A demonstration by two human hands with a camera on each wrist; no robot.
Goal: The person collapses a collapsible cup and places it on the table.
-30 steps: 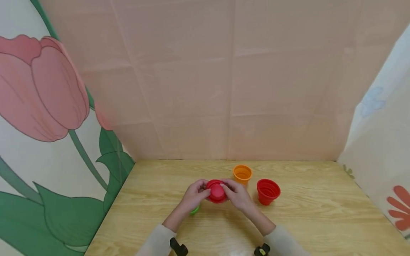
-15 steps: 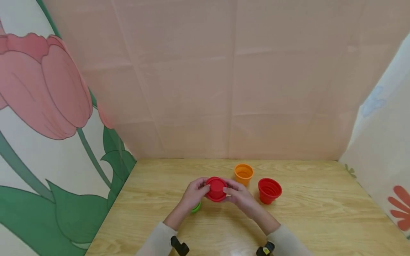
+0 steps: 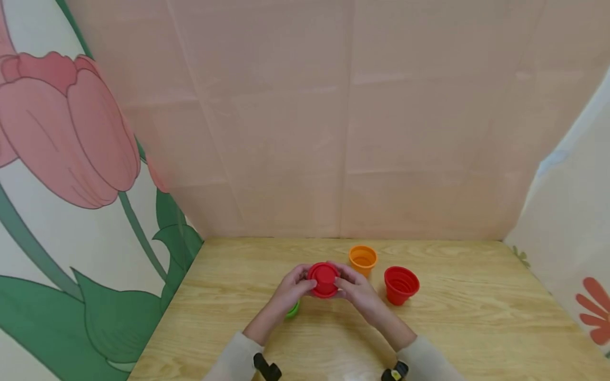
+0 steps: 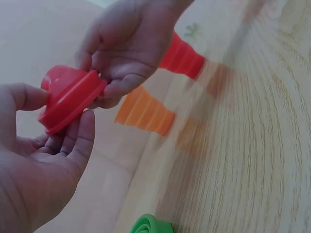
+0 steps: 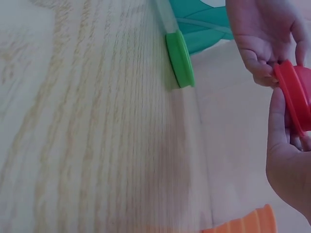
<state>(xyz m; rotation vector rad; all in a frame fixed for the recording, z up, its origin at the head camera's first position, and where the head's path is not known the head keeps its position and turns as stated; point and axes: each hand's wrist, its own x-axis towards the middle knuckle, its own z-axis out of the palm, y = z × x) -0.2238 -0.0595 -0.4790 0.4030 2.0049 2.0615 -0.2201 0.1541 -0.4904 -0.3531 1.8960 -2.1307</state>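
Note:
Between both hands, above the table, is a red collapsible cup, mostly folded flat, with its base facing the head camera. My left hand pinches its left edge, thumb on the near face and fingers behind. On the opposite edge my right hand grips it the same way. The left wrist view shows the folded red cup side-on, its base bulging out past the rim. Partly hidden behind the left hand, a flattened green collapsible cup lies on the table; the right wrist view shows this green cup whole.
An extended orange collapsible cup stands upright behind the right hand. Right of that hand stands another extended red cup. The wooden table ends at a pink cloth backdrop, with flower-printed panels on both sides.
The red cup between the hands has turned so its base faces the head camera squarely, and it has risen slightly. The right thumb has shifted from its face towards its edge.

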